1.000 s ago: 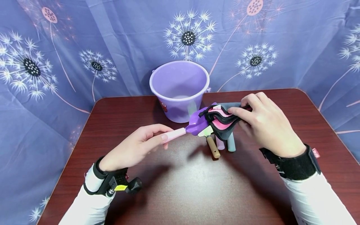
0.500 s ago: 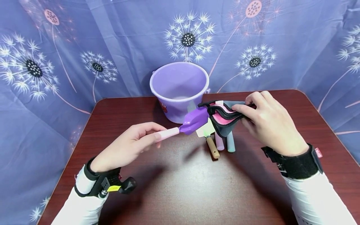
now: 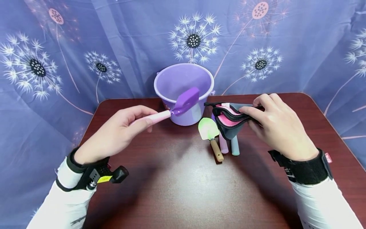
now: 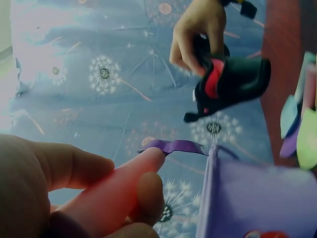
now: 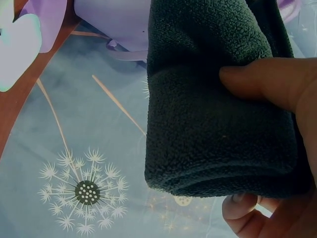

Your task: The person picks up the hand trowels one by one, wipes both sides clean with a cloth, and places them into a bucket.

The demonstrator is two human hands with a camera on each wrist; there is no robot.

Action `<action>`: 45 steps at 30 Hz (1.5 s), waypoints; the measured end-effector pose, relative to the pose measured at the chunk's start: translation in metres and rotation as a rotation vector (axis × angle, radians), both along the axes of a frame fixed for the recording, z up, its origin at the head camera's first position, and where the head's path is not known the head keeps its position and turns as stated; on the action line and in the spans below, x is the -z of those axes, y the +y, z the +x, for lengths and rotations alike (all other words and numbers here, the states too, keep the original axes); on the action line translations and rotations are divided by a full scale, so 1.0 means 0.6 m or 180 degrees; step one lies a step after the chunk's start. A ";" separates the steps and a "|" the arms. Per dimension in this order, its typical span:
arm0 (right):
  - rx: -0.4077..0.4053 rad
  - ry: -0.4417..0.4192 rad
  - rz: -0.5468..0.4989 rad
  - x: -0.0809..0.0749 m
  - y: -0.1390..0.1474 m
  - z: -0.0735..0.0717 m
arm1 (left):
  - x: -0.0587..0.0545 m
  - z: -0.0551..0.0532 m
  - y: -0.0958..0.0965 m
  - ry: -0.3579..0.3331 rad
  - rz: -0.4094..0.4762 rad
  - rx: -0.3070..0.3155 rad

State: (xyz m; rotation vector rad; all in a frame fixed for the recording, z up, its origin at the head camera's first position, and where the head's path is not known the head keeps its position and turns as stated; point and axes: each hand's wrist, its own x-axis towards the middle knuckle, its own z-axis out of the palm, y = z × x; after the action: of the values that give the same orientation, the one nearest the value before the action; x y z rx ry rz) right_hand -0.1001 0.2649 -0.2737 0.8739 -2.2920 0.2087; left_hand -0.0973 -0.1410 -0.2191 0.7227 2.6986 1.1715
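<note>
In the head view, the left hand (image 3: 112, 133) has its grip around the pink handle (image 3: 158, 117) of a purple-bladed trowel (image 3: 186, 101), before the purple bucket (image 3: 190, 116); the right hand (image 3: 277, 128) pinches a pink-lined grey fleece piece (image 3: 232, 129) over a lilac handle (image 3: 224, 145) and a teal handle (image 3: 235, 147), beside a wooden-handled green trowel (image 3: 208, 128) on the tabletop (image 3: 186, 194). In the left wrist view, the blade (image 4: 181, 146) nears the bucket's rim (image 4: 210, 193), contact unclear. In the right wrist view, the thumb (image 5: 260, 82) presses the folded fleece.

Bucket (image 3: 186, 119) in all three views
</note>
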 end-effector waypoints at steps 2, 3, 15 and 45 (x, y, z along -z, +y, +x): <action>0.0001 0.0000 -0.0005 -0.002 -0.002 0.002 | -0.010 -0.007 -0.001 0.0130 -0.0100 -0.0080; 0.0001 -0.0003 -0.0006 -0.003 -0.002 0.003 | -0.015 -0.011 -0.001 0.0161 -0.0163 -0.0140; 0.0005 0.0000 -0.0033 -0.014 -0.009 0.012 | -0.048 -0.103 0.004 0.0594 -0.0687 -0.0339; 0.0007 -0.0056 -0.0008 -0.013 -0.010 0.014 | 0.020 -0.285 0.140 0.0821 -0.2705 -0.0072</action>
State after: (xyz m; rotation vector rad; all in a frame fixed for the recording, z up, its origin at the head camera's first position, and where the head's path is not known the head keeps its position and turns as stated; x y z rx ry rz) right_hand -0.0915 0.2589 -0.2658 0.8716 -2.3083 0.2189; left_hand -0.2686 -0.0569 -0.2309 0.7091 2.9888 -0.1419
